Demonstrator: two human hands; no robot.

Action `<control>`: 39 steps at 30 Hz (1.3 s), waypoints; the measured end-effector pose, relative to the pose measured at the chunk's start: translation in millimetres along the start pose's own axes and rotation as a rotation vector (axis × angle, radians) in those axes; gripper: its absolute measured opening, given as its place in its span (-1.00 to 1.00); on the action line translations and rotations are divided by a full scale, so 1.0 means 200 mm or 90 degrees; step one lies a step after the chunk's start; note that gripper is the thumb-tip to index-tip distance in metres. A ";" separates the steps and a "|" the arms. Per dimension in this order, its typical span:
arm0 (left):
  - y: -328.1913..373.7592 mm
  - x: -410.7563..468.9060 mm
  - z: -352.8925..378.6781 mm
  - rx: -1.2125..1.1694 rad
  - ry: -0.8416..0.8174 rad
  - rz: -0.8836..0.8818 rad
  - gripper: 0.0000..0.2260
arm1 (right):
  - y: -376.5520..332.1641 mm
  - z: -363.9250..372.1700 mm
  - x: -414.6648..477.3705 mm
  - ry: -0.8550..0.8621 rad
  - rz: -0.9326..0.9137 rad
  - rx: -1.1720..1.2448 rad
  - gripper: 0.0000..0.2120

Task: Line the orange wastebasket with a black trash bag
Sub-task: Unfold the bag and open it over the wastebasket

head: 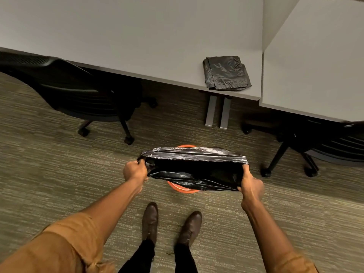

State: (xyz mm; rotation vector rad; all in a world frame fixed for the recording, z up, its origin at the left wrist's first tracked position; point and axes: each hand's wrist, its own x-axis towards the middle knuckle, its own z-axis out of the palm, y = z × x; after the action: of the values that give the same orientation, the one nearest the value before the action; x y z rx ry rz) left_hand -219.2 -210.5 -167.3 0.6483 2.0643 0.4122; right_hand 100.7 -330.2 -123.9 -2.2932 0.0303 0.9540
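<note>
Black plastic of the trash bag is being stretched wide over the orange wastebasket on the carpet, both hands, left and right, pinching its rim. Thin film may be tearing, or slipping off unevenly.

Black glossy bag; orange basket; streaked olive-brown carpet; grey desk; brown shoes; mustard sleeves.
</note>
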 end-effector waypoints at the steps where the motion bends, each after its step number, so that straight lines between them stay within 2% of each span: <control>1: 0.00 0.01 0.02 -0.051 0.000 -0.024 -0.75 | 0.01 0.01 0.01 0.002 -0.005 -0.009 -0.25; 4: -0.01 0.04 0.10 -0.263 -0.019 -0.113 -0.89 | 0.08 0.05 0.09 0.006 0.002 -0.024 -0.12; 6: -0.03 0.09 0.15 -0.354 -0.047 -0.144 -0.87 | 0.15 0.08 0.17 0.001 0.012 -0.025 -0.10; 9: -0.08 0.18 0.25 -0.406 -0.087 -0.192 -0.81 | 0.25 0.16 0.29 0.008 0.023 -0.053 -0.16; 20: -0.41 0.71 0.64 -0.259 -0.102 -0.164 -0.68 | 0.61 0.56 0.80 -0.028 0.082 -0.088 -0.29; 26: -0.62 0.93 0.79 -0.202 -0.101 -0.161 -0.81 | 0.77 0.73 0.99 -0.065 0.142 -0.008 -0.38; 32: -0.74 1.03 0.80 -0.167 -0.093 -0.161 -0.87 | 0.87 0.83 1.06 -0.048 0.167 0.049 -0.28; 34: -0.76 1.07 0.80 -0.183 -0.095 -0.194 -0.82 | 0.90 0.84 1.06 -0.047 0.178 0.074 -0.36; 37: -0.78 1.12 0.78 -0.282 -0.118 -0.264 -0.77 | 0.96 0.86 1.06 -0.026 0.187 0.061 -0.68; 39: -0.79 1.15 0.77 -0.360 -0.128 -0.299 -0.79 | 1.01 0.86 1.07 -0.023 0.213 0.077 -0.82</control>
State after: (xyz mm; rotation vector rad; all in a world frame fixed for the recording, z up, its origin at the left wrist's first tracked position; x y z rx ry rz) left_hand -238.5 -196.8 -485.4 -0.1309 1.7192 0.5908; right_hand 98.2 -345.7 -464.4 -2.1977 0.4564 1.1267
